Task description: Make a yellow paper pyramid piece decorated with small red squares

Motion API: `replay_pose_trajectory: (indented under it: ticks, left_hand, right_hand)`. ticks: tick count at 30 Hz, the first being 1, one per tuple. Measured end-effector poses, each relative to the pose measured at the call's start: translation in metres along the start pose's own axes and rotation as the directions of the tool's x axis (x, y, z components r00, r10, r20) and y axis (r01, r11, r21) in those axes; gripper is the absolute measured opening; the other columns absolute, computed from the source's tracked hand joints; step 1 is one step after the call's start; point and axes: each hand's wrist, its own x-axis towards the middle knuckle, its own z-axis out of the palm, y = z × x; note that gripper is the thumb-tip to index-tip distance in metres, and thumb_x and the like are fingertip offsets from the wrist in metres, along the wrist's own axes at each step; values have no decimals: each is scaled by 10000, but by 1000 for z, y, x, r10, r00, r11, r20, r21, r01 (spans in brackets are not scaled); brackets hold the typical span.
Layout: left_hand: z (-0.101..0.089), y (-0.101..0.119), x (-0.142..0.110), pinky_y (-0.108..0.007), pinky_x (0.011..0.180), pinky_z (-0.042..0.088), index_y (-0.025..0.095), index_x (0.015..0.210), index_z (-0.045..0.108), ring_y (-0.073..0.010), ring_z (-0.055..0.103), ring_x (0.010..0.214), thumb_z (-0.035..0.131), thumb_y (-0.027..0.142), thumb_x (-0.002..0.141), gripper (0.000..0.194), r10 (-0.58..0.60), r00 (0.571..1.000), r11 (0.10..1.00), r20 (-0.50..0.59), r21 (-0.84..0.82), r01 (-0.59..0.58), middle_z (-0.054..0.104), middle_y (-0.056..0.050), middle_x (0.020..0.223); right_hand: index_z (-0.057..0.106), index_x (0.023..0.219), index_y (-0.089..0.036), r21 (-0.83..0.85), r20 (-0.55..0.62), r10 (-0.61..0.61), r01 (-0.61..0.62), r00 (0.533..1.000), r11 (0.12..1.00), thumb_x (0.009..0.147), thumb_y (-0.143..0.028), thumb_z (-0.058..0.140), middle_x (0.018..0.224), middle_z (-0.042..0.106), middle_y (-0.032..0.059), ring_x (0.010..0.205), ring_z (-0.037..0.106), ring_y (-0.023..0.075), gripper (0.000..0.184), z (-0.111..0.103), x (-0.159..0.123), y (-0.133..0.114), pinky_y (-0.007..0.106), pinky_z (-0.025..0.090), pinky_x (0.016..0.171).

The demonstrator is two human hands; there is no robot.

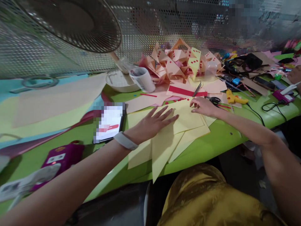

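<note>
My left hand (154,123) lies flat with fingers spread on pale yellow paper sheets (188,121), which overlap in a loose stack. At the far edge of the top sheet, my right hand (201,106) has its fingers curled and drawn together at the paper. Whatever is between those fingertips is too small to make out. Small red paper pieces (180,100) lie along that edge, left of the right hand. Just behind the right hand are black-handled scissors (215,100) and a red paper strip (182,91). A lit phone (110,122) lies left of the sheets.
Folded peach paper shapes with red dots (174,61) are heaped at the back. A fan (77,23), a white cup (143,79) and large coloured sheets (58,97) stand or lie leftward. A yellow glue gun (235,98) rests right. Another person's hand (295,77) shows far right.
</note>
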Motion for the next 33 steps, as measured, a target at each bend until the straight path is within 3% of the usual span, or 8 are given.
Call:
replay_pose_trajectory:
  ticks: [12,19,22,24,26,28,30,33]
  left_hand:
    - [17,-13,-57,-535,1202,167,423,1559,111,-246,147,1509,305,-130,680,1057,-115,992,992,-56,-52,112,269,3,1630]
    - [14,-25,-75,-537,1186,206,281,1455,472,-274,256,1488,342,-45,738,798,-196,981,981,-15,-23,195,411,-57,1568]
    - [-8,-18,-54,-549,1184,195,194,1312,609,-295,331,1460,330,73,855,550,-308,948,949,-77,40,312,518,-117,1485]
    - [-24,-4,-26,-532,1185,198,89,1382,525,-300,329,1460,273,136,920,528,-372,922,925,-108,44,378,464,-187,1512]
    - [-34,15,8,-465,1201,194,41,1470,387,-271,291,1478,234,295,995,560,-352,930,936,-105,-51,348,375,-195,1567]
    - [-34,34,40,-465,1213,154,28,1524,265,-281,153,1516,225,512,999,715,-332,941,935,-66,-159,318,237,-195,1622]
    - [-25,49,62,-478,1217,122,19,1545,192,-289,83,1524,224,657,953,871,-339,939,902,61,-262,343,154,-198,1636]
    - [-5,60,71,-527,1212,99,38,1558,149,-303,94,1522,214,731,916,948,-355,925,875,132,-302,379,144,-196,1635]
  right_hand:
    - [631,951,-165,31,27,19,-20,999,999,818,-234,719,947,617,63,814,571,163,173,-3,0,1,269,411,709]
    - [645,965,-153,14,19,26,-27,999,1000,798,-245,733,951,634,68,809,575,162,210,-4,2,3,260,402,711]
    - [647,961,-152,7,27,20,-20,999,1000,790,-269,738,943,633,60,804,573,158,227,-4,4,7,253,396,706]
    - [648,957,-148,10,34,19,-20,999,1000,784,-274,739,941,631,57,793,569,151,233,-4,4,8,247,396,700]
    - [650,963,-141,21,37,32,-33,999,999,788,-268,735,955,632,62,783,570,145,233,-4,4,8,242,398,691]
    - [653,971,-134,25,37,46,-47,998,999,795,-260,732,972,634,68,783,573,142,231,-4,3,7,238,402,687]
    - [655,971,-130,22,28,49,-49,998,999,797,-254,735,971,635,68,792,576,142,228,-4,2,6,238,407,697]
    - [656,958,-133,27,6,36,-36,999,999,795,-249,742,950,629,58,797,574,139,218,-4,1,5,238,412,716]
